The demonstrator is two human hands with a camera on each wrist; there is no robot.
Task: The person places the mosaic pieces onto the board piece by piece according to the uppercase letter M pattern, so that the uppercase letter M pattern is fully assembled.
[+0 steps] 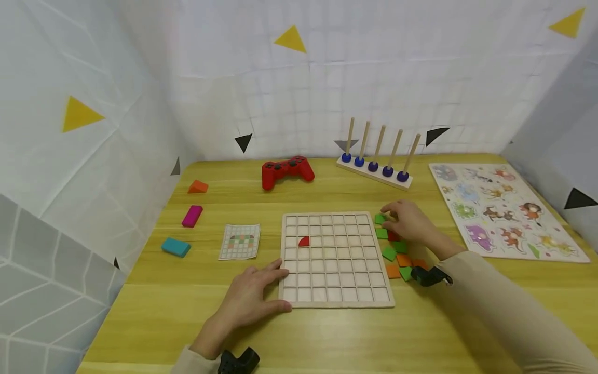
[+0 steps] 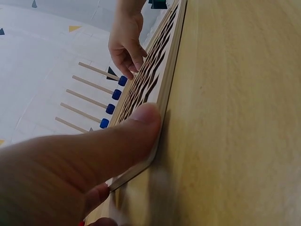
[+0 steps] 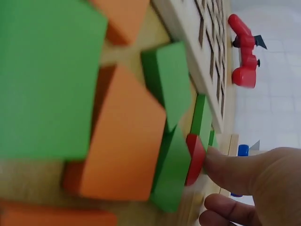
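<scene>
Green and orange tiles (image 1: pixel 398 258), one red piece (image 1: pixel 304 241), pale wooden grid board (image 1: pixel 335 258).

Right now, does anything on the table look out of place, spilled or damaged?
Nothing looks damaged or spilled. The coloured tiles lie in a loose, untidy heap beside the right edge of the grid board, under the right hand. Only one red piece sits in the board. The left hand rests on the board's left edge.

head: high, looking forward-down over table (image 1: pixel 187 311) | left wrist: table-level, rolled, along grid board (image 2: pixel 162 70) | right wrist: close on tiles (image 3: pixel 127 141) | shared: board edge
</scene>
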